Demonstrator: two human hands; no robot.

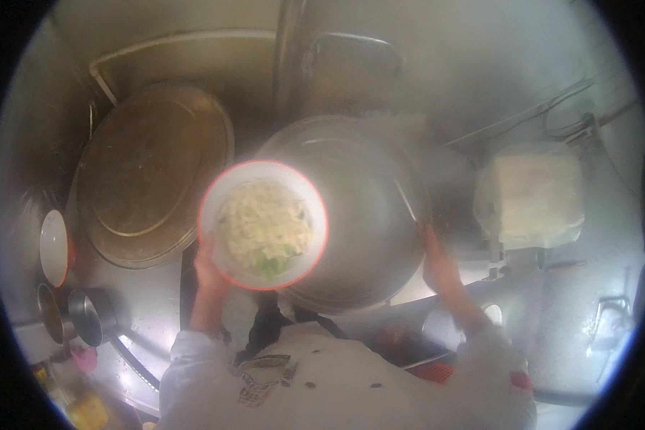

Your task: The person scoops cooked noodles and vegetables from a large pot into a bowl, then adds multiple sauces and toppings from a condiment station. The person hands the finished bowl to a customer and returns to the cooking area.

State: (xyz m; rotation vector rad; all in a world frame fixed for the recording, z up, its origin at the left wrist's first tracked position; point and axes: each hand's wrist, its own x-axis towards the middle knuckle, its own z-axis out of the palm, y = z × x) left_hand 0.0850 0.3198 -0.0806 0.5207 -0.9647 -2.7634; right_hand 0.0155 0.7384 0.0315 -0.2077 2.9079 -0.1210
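At the left edge of a large round pot [365,276], my left hand [209,271] grips a white bowl with an orange-red rim [229,188]. Pale, noodle-like food pieces [265,222] with green leafy bits fill much of the bowl. My right hand [437,259] is closed on a thin metal handle [406,198] over the pot's right side. Steam blurs whatever lies at the handle's far end, along with the pot's contents.
A big round metal lid [147,172] leans at the left. Beside it are another orange-and-white bowl [52,247] and metal containers [93,315]. A plastic-wrapped pale block [537,193] sits at the right. Steam hangs over the middle.
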